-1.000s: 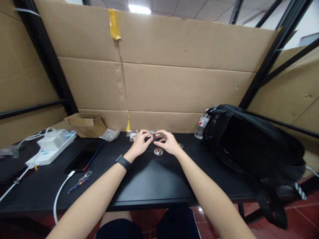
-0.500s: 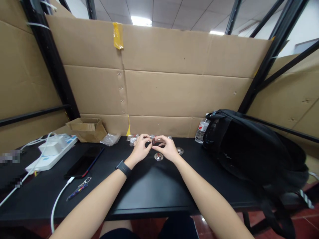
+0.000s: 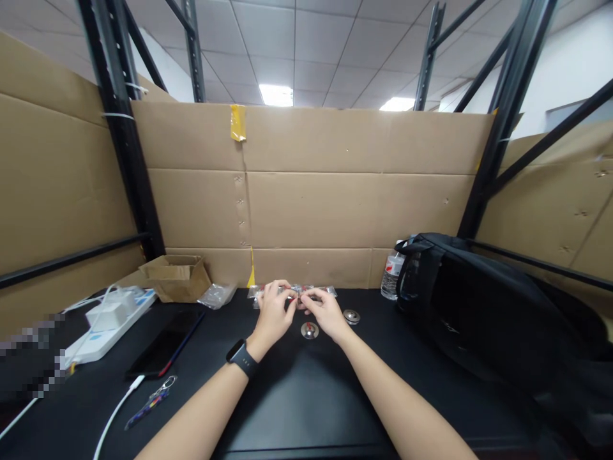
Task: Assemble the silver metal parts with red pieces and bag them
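My left hand (image 3: 274, 314), with a dark watch (image 3: 242, 358) on the wrist, and my right hand (image 3: 326, 314) meet fingertip to fingertip above the black table. Both are closed in a pinch around a small dark red piece (image 3: 300, 301), mostly hidden by the fingers. Just below them lies a round shiny metal disc (image 3: 310, 330) with a red mark at its centre. A second metal disc (image 3: 351, 317) rests to the right of my right hand. Behind the fingers, clear plastic packets (image 3: 330, 291) with red bits line the cardboard wall.
A black backpack (image 3: 498, 326) and a water bottle (image 3: 391, 276) stand on the right. On the left are an open cardboard box (image 3: 182, 281), a plastic bag (image 3: 218, 295), a white power strip (image 3: 103, 332), a phone (image 3: 165, 345) and a keychain (image 3: 151, 404). A cardboard wall (image 3: 311, 204) closes the back.
The camera has tilted up, so the scene sits lower in view. My fingertips have drawn closer around the dark red piece, which shows less than before.
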`<state>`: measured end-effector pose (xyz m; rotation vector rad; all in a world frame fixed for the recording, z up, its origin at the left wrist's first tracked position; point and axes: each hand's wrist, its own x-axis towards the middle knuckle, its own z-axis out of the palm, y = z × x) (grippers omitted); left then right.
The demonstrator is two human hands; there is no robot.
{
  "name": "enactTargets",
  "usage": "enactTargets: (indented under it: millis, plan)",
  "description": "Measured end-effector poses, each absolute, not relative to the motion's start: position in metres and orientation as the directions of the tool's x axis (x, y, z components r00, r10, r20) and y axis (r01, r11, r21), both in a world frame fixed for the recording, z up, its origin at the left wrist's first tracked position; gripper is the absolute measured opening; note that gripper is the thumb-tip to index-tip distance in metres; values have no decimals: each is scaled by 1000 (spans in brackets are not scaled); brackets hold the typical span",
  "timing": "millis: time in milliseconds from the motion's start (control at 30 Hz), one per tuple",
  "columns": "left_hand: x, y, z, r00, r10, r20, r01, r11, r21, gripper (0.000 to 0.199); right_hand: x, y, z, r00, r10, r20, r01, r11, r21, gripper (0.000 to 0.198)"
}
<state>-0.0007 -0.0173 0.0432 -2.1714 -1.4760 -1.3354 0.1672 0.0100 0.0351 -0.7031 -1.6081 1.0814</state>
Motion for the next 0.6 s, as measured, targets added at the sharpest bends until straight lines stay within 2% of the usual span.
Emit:
enactTargets:
  millis: [67,167,333,467,600]
  plan:
    - [-4,-11,40,89,681,727,771,-509,383,13,171,10,38,-320,812,488,14,519,-855,24]
    - [-10,-2,35,185,718,671,683,-585,438,15,175,8,41,-328,720,611,214,687,-695,13]
    - [-15,1,36,148,748,647,664,-560,495,27,181,9,36,-368,642,673,398,763,-510,9]
    - [-14,-3,36,298,766,569,691,-585,425,19,181,10,31,-386,646,658,416,759,-502,8]
    - [-13,-2,30,323,790,521,711,-566,418,16,176,9,31,-398,658,640,385,752,-534,9]
